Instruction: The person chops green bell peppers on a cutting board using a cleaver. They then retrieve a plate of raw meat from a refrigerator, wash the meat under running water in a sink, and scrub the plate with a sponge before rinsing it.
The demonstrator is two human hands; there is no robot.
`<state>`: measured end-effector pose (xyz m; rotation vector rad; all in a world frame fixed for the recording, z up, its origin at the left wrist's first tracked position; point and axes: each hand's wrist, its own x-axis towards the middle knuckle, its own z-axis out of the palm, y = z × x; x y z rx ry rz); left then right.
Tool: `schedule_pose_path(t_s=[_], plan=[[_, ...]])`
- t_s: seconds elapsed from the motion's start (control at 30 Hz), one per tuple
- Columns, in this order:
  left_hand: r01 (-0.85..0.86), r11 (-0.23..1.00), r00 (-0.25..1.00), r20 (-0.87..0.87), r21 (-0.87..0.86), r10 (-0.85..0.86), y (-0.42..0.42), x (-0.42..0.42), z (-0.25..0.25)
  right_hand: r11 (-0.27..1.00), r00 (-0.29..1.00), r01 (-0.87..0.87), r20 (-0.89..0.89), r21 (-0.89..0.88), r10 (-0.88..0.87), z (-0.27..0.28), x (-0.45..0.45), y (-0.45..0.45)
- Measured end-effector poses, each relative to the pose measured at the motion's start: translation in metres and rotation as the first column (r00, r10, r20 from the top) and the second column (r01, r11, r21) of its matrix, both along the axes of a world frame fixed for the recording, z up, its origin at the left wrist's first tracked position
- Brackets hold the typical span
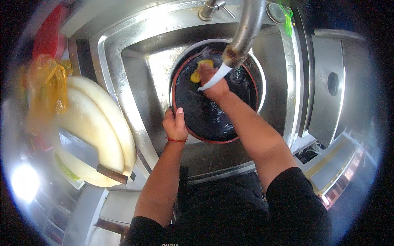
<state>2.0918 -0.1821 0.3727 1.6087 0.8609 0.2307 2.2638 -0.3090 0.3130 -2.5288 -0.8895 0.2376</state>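
Note:
A round black tray or shallow pan with a red rim lies in the stainless steel sink. Under it shows the rim of a round metal basin or strainer. At the lower left, my left hand grips the red rim, thumb on top. My right hand presses a yellow sponge or cloth on the black surface, near its upper left. Water runs from the faucet spout and passes in front of my right hand, partly hiding it. The black surface is wet.
To the left, a cleaver lies on two stacked round pale cutting boards. Beside them hangs a yellow plastic bag, near a red container. A faucet lever and green plastic strip are behind the sink.

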Motion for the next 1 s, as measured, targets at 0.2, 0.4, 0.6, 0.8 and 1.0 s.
schedule_pose_path(t_s=[0.2,0.4,0.6,0.8,1.0], plan=[[0.008,0.997,0.996,-0.094,0.081,-0.001,0.003,0.001,0.009,0.997,0.959,-0.050,-0.275,0.052,0.063,0.018,-0.052,0.012],[0.029,0.997,0.998,-0.053,0.071,-0.026,0.009,-0.013,-0.024,0.995,0.930,0.068,-0.356,-0.074,-0.090,-0.004,-0.010,-0.005],[0.020,1.000,0.997,-0.074,0.023,-0.018,0.008,-0.006,-0.011,0.975,0.978,-0.152,-0.166,-0.161,0.125,0.008,-0.010,-0.018],[-0.023,0.998,0.999,-0.031,-0.061,0.021,0.008,-0.018,-0.037,0.956,0.956,-0.264,-0.094,0.131,0.277,0.037,-0.036,-0.016],[-0.039,0.998,0.998,-0.044,-0.039,0.037,0.007,-0.007,-0.017,0.956,0.967,-0.063,-0.254,-0.286,-0.013,0.019,0.041,-0.065]])
